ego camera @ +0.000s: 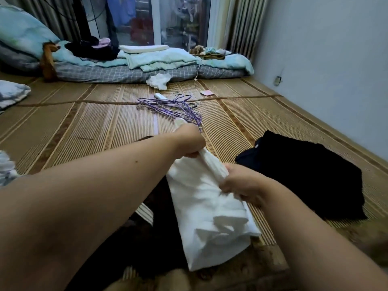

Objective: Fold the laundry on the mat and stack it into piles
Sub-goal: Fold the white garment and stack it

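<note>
A person reaches both arms out over the mat. The left hand is closed tight round one end of a white cloth. Its fingers are curled under, so only the back of the hand shows. A bit of the cloth pokes out past the fist.

The right hand grips the same cloth, a little nearer to the person. Its fingers are curled round a thick rolled edge and pressed close together. Between the two hands the cloth is bunched into a tight strip. The rest of it hangs down wide and creased toward the person. It lies over a dark cloth on the mat.

To the right a black pile lies on the mat, near the right hand but not touching it. Past the left hand, purple hangers lie in a tangle. A small white tube lies just beyond them, and a pink scrap is off to the right.

A crumpled white rag lies at the edge of the bedding at the far end. Pale green blankets are folded on top of it. A big green pillow leans at the left. A glass door stands behind, with curtains on both sides. A pale wall runs along the right.
</note>
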The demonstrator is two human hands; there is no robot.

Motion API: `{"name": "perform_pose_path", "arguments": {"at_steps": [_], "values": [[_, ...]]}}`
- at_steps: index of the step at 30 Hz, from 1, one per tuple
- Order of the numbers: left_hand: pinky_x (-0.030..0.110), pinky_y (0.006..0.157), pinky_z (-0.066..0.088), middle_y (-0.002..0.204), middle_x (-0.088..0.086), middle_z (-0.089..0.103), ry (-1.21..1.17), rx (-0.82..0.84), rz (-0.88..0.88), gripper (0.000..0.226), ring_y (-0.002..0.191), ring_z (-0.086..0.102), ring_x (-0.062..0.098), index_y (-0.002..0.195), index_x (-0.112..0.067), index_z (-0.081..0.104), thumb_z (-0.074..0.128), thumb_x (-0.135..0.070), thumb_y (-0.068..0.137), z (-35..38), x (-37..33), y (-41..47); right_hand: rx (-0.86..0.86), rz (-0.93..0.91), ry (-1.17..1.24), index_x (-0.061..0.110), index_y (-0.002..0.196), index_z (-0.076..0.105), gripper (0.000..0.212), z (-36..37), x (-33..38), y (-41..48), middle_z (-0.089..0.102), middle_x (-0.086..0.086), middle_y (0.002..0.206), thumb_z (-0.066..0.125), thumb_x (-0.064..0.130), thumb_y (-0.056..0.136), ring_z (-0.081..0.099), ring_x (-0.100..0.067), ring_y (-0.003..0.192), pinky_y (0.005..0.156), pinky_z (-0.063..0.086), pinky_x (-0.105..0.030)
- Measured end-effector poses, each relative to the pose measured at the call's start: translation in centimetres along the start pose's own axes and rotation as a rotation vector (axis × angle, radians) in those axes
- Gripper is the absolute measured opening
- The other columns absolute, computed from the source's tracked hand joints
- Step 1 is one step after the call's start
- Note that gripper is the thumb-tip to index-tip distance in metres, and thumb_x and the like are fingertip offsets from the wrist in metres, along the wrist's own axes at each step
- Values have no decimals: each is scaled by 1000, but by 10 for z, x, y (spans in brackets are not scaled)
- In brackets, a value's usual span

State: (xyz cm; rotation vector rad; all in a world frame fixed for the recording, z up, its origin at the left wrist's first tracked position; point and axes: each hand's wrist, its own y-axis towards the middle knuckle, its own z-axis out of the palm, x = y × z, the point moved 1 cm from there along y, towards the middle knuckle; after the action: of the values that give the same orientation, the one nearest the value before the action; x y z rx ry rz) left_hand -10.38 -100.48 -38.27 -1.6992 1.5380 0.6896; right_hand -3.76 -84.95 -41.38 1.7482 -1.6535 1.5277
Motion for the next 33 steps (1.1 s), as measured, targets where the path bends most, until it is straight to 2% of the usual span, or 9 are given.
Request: {"name": "perform_pose_path", "arguments": {"at_steps": [2, 4, 10, 13, 15, 17, 20, 26, 33], "values": [[48, 77, 59, 102, 21, 64, -21, 137, 25, 35, 85, 70, 32, 121, -12, 53, 62, -7, 88, 25, -6, 16, -74, 37, -62, 9, 105, 57, 38, -22, -26, 5, 64, -13, 84, 53, -9, 72, 67, -18, 61, 52, 56, -30], [38, 82, 55, 131, 17, 55, 36, 268, 58, 64, 102, 66, 28, 149, -23, 32, 62, -19, 93, 48, -4, 28, -155, 104, -263, 11, 119, 56, 53, -35, -50, 9, 68, -9, 103, 60, 0, 67, 68, -23, 88, 77, 59, -40], [48, 109, 28, 147, 7, 37, 861, 231, 143, 44, 141, 27, 33, 132, -32, 52, 50, -51, 92, 68, 48, 52, -100, 31, -522, 24, 117, 54, 47, -22, -78, 25, 60, -4, 117, 68, 29, 72, 58, -23, 106, 90, 51, -35], [61, 113, 8, 161, 9, 1, 983, 336, 37, 63, 147, -4, 37, 149, -42, 21, 39, -62, 92, 66, 81, 57, 24, 124, -667, 30, 150, 23, 71, -8, -88, 41, 17, -19, 157, 52, 43, 87, 23, -36, 143, 115, 27, -41], [61, 114, 6, 162, 11, -10, 1022, 357, 40, 71, 147, -9, 37, 151, -44, 2, 35, -66, 92, 62, 99, 63, 67, 191, -725, 31, 155, 5, 72, -2, -89, 44, -7, -17, 161, 42, 41, 93, -1, -37, 148, 120, 14, -45], [60, 115, 10, 162, 12, -7, 1026, 341, 45, 77, 147, -6, 37, 149, -48, 3, 35, -74, 84, 60, 114, 70, 49, 197, -703, 33, 153, 13, 69, 0, -84, 46, -2, -15, 161, 42, 41, 91, 3, -38, 147, 118, 18, -47], [55, 112, 22, 152, 11, 26, 855, 167, 19, 80, 142, 16, 37, 138, -47, 35, 39, -82, 66, 52, 121, 82, -79, 153, -668, 29, 140, 33, 63, 1, -71, 47, 24, -14, 151, 52, 48, 83, 32, -39, 134, 108, 36, -44], [39, 102, 37, 137, 12, 51, 716, 39, -5, 71, 126, 46, 34, 141, -17, 35, 56, -58, 87, 36, 108, 106, -172, 343, -655, 18, 140, 34, 92, 13, -62, 24, 41, -10, 140, 60, 68, 68, 44, -31, 128, 101, 41, -37], [28, 70, 42, 82, 4, 63, 825, 236, -75, 47, 75, 58, 22, 94, -11, 68, 57, -56, 86, 30, 71, 114, -171, 213, -759, 14, 144, 31, 64, 24, -76, 33, 39, -11, 139, 55, 20, 85, 40, -30, 131, 107, 37, -37]]}}
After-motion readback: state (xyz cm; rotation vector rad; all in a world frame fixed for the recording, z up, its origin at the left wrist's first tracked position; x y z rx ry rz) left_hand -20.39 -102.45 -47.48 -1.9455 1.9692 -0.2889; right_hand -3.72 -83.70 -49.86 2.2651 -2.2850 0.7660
